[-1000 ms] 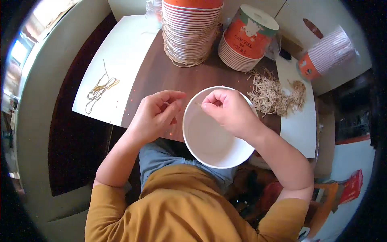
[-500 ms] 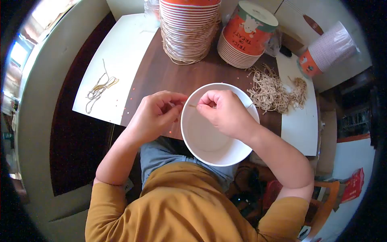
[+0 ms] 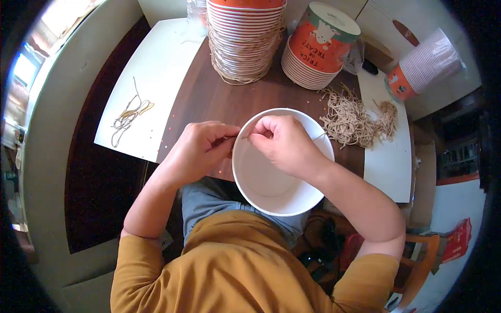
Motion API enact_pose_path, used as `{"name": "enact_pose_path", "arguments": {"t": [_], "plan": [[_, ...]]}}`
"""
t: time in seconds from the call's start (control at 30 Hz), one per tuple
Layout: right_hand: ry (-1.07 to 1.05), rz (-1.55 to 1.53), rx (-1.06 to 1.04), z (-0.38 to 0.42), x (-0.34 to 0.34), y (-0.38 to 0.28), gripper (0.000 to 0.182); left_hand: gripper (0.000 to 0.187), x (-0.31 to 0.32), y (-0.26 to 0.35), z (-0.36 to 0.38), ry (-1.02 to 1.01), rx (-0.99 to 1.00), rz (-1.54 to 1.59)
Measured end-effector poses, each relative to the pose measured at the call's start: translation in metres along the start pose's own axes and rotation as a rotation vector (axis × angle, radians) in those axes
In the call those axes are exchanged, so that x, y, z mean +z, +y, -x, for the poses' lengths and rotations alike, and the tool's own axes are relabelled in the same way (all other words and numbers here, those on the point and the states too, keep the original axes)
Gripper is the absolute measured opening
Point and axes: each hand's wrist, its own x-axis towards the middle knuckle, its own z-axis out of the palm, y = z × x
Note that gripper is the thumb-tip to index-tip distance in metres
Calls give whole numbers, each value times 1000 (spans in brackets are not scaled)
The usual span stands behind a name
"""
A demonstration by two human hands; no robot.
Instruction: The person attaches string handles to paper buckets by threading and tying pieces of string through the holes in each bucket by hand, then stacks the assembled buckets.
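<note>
A white-lined paper bucket [image 3: 271, 182] is tilted at the table's front edge, its open mouth facing me. My right hand [image 3: 284, 143] reaches inside it, with thumb and index finger pinched by the left wall. A short end of brown string [image 3: 245, 137] shows at those fingertips. On the opposite side, another bit of string [image 3: 319, 136] pokes through the bucket's wall near the rim. Outside the left rim, my left hand [image 3: 206, 148] is closed, thumb against fingers. What it pinches is hidden behind the rim.
A tall stack of buckets with string handles [image 3: 245, 47] stands at the back. Right of it is an upside-down orange bucket stack [image 3: 321, 47]. A heap of cut strings [image 3: 349, 117] lies on the right, a few loose strings [image 3: 128, 117] on the left. Another wrapped stack [image 3: 422, 65] leans far right.
The right fingertips have shifted slightly left, closer to the bucket's left wall. The bucket has moved a little left, and more string shows at its right side.
</note>
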Motion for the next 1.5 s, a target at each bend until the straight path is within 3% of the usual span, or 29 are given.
{"name": "enact_pose_path", "arguments": {"t": [0.27,0.47,0.57,0.63,0.7,0.8,0.83,0.93,1.03,1.13,1.27,1.3,1.4,1.5], "plan": [[-44,-1,39,-2,5,-5,15,15,0,5,4,24,-85,-44],[-97,-18,55,-6,3,-1,22,13,5,2,2,140,139,-324],[-229,176,5,-1,-28,-19,37,12,1,10,2,208,-108,-187],[-334,414,88,23,-54,-62,60,11,-5,-8,1,188,-191,78],[-182,611,-145,61,-55,-81,68,9,-8,-10,4,156,-258,405],[-165,851,-131,97,-35,-83,73,8,-1,-24,9,144,-268,795],[-133,846,-161,102,-24,-76,67,7,1,-17,12,167,-294,844],[12,854,-275,96,1,-38,48,6,8,-25,21,261,-69,774],[215,889,-429,76,-4,-20,25,6,12,-23,31,371,330,289],[370,868,-502,58,-8,-6,15,8,9,-15,32,396,555,-13],[517,770,-540,42,0,2,13,12,9,-11,28,236,534,147],[558,749,-557,39,5,5,12,9,17,-16,22,153,490,462],[624,615,-602,37,23,6,9,6,16,-22,17,37,147,931],[596,569,-679,45,46,8,9,10,21,-21,16,78,119,985]]}}
